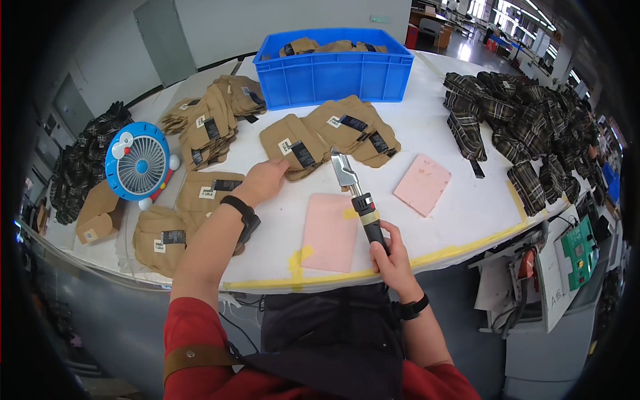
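On our white table (pixel 477 230), before a pale wall (pixel 230 27), one tan cloth piece (pixel 291 130) lies near the blue bin (pixel 333 81); our left hand (pixel 263 182) touches it, grip unclear; our right hand (pixel 396 261) holds a metal-headed tool (pixel 363 203).

A red top shows at the left sleeve (pixel 193 327) and right sleeve (pixel 445 380), both ending near the elbow. A brown strap (pixel 203 357) with a round metal stud crosses the left sleeve. Behind the bare left hand (pixel 265 181) sits a black wristband (pixel 241 208) with a bulky casing; behind the right hand (pixel 396 261), a slimmer black wristband (pixel 412 308). Dark, creased cloth (pixel 327 327) covers the front.
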`<state>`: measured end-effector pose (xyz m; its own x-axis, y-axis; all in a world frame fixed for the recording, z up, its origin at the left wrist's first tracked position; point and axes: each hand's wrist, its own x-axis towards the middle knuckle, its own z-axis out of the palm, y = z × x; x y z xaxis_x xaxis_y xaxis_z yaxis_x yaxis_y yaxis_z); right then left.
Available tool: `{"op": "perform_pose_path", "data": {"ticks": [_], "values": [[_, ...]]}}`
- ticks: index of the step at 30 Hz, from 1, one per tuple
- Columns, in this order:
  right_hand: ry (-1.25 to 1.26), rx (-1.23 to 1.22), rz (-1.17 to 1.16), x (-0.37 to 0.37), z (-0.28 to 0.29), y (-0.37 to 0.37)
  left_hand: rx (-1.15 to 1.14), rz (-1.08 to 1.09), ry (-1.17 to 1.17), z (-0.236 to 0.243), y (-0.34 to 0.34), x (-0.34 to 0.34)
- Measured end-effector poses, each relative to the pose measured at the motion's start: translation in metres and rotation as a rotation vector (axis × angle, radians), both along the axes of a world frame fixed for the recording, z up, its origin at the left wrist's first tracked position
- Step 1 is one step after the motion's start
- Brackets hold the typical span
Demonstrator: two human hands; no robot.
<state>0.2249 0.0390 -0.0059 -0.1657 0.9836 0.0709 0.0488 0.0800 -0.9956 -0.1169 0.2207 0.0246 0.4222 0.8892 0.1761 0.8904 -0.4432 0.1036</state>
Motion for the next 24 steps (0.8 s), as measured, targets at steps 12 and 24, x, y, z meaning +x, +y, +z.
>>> {"op": "perform_pose_path", "data": {"ticks": [12, 24], "values": [[0.026, 0.003, 0.007, 0.001, 0.002, -0.002, 0.231, 0.134, -0.451, -0.001, -0.023, 0.02], [-0.101, 0.031, 0.034, 0.004, 0.009, -0.001, 0.136, -0.069, -0.392, -0.015, -0.223, 0.093]]}}
